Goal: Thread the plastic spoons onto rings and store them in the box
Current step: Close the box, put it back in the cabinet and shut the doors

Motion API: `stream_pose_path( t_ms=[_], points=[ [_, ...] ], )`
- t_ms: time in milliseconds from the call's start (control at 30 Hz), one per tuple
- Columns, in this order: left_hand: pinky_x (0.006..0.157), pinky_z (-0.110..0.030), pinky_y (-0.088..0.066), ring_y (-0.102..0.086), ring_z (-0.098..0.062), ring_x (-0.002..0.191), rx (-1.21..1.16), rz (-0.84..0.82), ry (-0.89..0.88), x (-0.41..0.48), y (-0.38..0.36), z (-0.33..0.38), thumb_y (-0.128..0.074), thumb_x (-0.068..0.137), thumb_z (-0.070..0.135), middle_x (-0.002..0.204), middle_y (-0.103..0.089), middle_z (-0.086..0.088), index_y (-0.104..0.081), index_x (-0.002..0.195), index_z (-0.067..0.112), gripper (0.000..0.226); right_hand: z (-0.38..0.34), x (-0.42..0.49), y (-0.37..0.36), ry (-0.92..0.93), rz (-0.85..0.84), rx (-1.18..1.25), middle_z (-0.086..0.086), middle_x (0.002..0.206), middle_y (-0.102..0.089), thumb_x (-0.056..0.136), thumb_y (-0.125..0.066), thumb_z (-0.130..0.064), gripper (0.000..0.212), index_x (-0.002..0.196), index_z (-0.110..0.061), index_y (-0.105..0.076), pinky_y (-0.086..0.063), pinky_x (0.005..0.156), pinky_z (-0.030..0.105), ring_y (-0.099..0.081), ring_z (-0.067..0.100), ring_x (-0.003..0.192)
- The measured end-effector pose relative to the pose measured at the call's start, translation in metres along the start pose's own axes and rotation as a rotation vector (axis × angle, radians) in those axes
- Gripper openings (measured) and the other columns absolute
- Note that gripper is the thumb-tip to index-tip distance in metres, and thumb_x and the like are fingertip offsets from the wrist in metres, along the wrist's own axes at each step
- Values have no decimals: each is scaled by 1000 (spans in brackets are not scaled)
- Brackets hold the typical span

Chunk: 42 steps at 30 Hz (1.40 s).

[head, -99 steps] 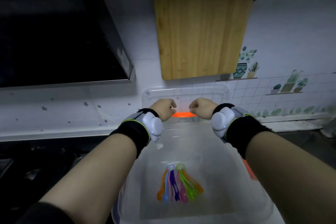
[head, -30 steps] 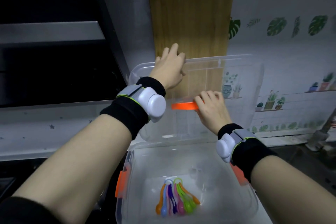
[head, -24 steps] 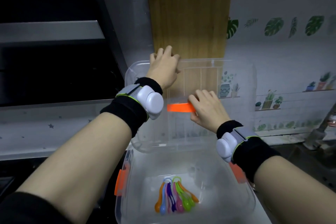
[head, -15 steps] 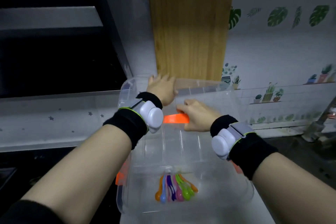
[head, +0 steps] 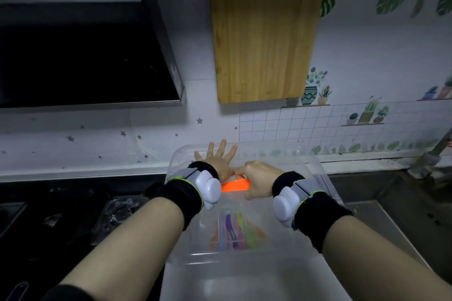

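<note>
A clear plastic box [head: 244, 276] stands on the counter in front of me with its clear lid [head: 288, 161] lying on top. Through the lid I see a bunch of coloured plastic spoons [head: 234, 232] on rings at the box bottom. My left hand [head: 219, 159] lies flat on the far part of the lid with fingers spread. My right hand [head: 256, 182] grips the orange lid handle [head: 233, 185] at the lid's middle. Both wrists wear black bands with white devices.
A wooden cutting board [head: 264, 32] hangs on the wall behind the box. A dark range hood [head: 80, 56] is at upper left, a black stove [head: 73, 215] at left. A steel sink [head: 403, 208] and a faucet [head: 430, 156] lie to the right.
The lid stood raised behind the box a second ago; both hands have swung it down onto the box. My left hand went from the lid's top edge to flat on its surface.
</note>
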<state>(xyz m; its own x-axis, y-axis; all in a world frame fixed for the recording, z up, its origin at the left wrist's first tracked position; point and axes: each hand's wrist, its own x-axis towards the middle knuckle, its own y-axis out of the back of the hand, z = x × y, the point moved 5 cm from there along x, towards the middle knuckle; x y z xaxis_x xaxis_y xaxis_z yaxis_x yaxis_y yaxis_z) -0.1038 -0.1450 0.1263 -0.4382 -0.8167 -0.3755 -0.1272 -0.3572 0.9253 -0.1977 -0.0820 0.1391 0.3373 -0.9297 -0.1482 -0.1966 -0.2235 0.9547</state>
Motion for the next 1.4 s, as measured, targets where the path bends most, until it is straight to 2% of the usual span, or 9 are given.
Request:
stream_pose_path(
  t_ms=[167, 367, 500, 633, 733, 933, 1167, 1300, 1400],
  points=[
    [111, -67, 0, 18, -29, 146, -21, -15, -7, 5, -21, -5, -29, 93, 61, 157, 25, 6, 14, 147, 40, 72, 3, 5, -19, -18, -21, 1, -2, 80, -43, 74, -67, -17, 55, 124, -35, -52, -29, 57, 24, -41, 17, 72],
    [111, -69, -3, 17, -28, 147, -35, -29, -19, 9, -33, -10, -32, 92, 62, 158, 22, 7, 10, 148, 41, 73, 4, 10, -37, 13, -24, 66, -2, 72, -43, 76, -68, -26, 50, 123, -32, -53, -25, 53, 16, -38, 14, 69],
    [109, -70, -5, 18, -27, 147, -80, -20, -31, 13, -36, -10, -32, 91, 62, 158, 22, 8, 9, 148, 41, 73, 11, 17, -43, -23, -29, 85, -1, 75, -42, 74, -67, -25, 50, 121, -35, -53, -32, 60, 27, -40, 17, 72],
    [109, -71, -6, 18, -26, 147, -76, -35, -36, 20, -44, -10, -31, 94, 58, 158, 22, 8, 6, 148, 41, 68, 19, 20, -51, -104, -60, 118, 1, 85, -42, 73, -68, -22, 31, 85, -45, -51, -34, 69, 28, -44, 23, 80],
    [109, -71, -6, 18, -26, 147, -58, -32, -42, 25, -48, -11, -29, 95, 56, 158, 22, 8, 4, 148, 41, 64, 24, 23, -56, -175, -69, 98, 3, 93, -42, 73, -69, -20, 23, 89, -24, -53, -35, 73, 27, -50, 27, 94],
    [108, -71, -10, 17, -26, 147, -47, -6, -55, 31, -45, -5, -29, 96, 56, 158, 22, 8, 5, 148, 41, 65, 31, 24, -50, -251, -130, 69, 3, 94, -44, 75, -70, -21, 39, 65, -28, -33, -40, 73, 30, -44, 20, 86],
    [108, -70, -12, 14, -24, 148, -83, 79, -135, 32, -42, 25, -34, 98, 47, 159, 20, 5, -1, 150, 35, 62, 54, 8, -39, -342, -140, 39, 3, 93, -48, 74, -67, -14, 31, 67, -22, -38, -41, 70, 30, -46, 20, 82],
    [112, -65, -11, 13, -25, 148, -159, 77, -185, 32, -39, 28, -41, 100, 25, 159, 19, 2, -7, 151, 30, 62, 64, 2, -37, -383, -138, 53, 3, 94, -48, 74, -66, -12, 29, 69, -23, -39, -41, 70, 30, -47, 20, 82],
    [118, -54, -12, 11, -28, 148, -274, 114, -202, 28, -33, 13, -52, 93, 11, 160, 16, -2, -13, 151, 22, 70, 64, 1, -36, -408, -169, 52, 8, 100, -49, 76, -66, -11, 29, 91, -15, -42, -42, 71, 33, -48, 24, 86]
  ],
)
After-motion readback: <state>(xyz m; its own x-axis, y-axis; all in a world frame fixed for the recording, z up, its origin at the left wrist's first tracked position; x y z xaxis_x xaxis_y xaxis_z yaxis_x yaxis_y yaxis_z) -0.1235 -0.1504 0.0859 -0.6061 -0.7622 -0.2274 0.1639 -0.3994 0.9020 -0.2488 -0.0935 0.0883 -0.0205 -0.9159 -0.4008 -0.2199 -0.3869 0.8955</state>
